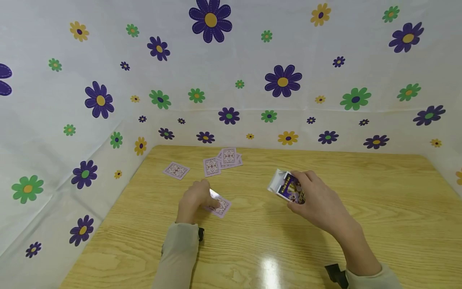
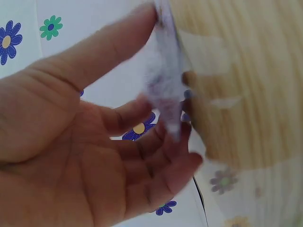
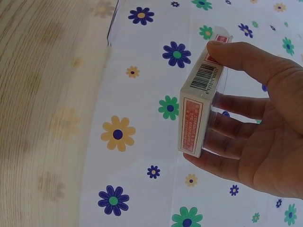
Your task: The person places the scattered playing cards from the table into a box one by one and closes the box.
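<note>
Purple-backed card (image 1: 219, 206) under left hand (image 1: 193, 199); right hand (image 1: 319, 200) grips card box (image 1: 287, 187).

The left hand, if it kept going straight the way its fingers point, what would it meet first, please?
Probably the overlapping cards near the table's far edge, past the card that the left hand pinches; depth is uncertain.

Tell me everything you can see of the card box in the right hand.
The card box is a small cardboard pack, purple and yellow printed on its face, with a white side bearing a barcode and a red-framed label. Its white flap end looks open in the head view. The right hand holds it above the wooden table, thumb on one side, fingers on the other.
</note>
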### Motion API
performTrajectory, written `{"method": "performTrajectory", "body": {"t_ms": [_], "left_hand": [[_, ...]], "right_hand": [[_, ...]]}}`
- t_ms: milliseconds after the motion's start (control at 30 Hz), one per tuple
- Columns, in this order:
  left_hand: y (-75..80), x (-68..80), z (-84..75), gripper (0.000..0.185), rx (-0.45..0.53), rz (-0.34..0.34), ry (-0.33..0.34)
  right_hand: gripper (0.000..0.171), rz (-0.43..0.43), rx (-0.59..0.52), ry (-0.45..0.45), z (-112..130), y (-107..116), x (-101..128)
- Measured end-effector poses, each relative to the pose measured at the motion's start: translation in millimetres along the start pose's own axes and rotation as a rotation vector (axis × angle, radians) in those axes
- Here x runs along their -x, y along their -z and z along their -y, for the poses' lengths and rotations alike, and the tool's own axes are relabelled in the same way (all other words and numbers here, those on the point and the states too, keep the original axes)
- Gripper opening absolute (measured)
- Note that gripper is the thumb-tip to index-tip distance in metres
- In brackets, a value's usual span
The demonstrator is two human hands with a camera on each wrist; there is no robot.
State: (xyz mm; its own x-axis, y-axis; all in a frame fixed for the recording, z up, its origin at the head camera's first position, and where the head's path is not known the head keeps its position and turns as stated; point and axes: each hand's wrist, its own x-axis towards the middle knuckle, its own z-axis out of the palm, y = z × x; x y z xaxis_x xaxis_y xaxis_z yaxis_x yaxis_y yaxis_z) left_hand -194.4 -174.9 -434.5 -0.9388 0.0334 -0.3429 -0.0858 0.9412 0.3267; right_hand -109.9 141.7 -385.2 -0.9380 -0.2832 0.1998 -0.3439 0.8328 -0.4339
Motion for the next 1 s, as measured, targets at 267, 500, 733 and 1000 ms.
{"method": "performTrajectory", "body": {"t_ms": [267, 500, 733, 1000], "left_hand": [[0.6, -3.4, 0.1, 0.051, 0.201, -0.102, -0.064], [9.9, 0.5, -0.8, 0.025, 0.402, -0.242, -0.183], [20.5, 8.9, -7.5, 0.034, 0.663, -0.407, -0.261], [34.7, 27.0, -23.9, 0.042, 0.857, -0.411, -0.369]], "right_hand": [[0.076, 0.0, -0.013, 0.0, -1.2, 1.1, 0.0], [0.076, -0.005, -0.011, -0.004, -1.7, 1.9, 0.0], [0.076, -0.001, -0.009, 0.002, -0.3, 1.6, -0.4], [0.077, 0.005, -0.001, 0.002, 1.1, 1.7, -0.2]]}}
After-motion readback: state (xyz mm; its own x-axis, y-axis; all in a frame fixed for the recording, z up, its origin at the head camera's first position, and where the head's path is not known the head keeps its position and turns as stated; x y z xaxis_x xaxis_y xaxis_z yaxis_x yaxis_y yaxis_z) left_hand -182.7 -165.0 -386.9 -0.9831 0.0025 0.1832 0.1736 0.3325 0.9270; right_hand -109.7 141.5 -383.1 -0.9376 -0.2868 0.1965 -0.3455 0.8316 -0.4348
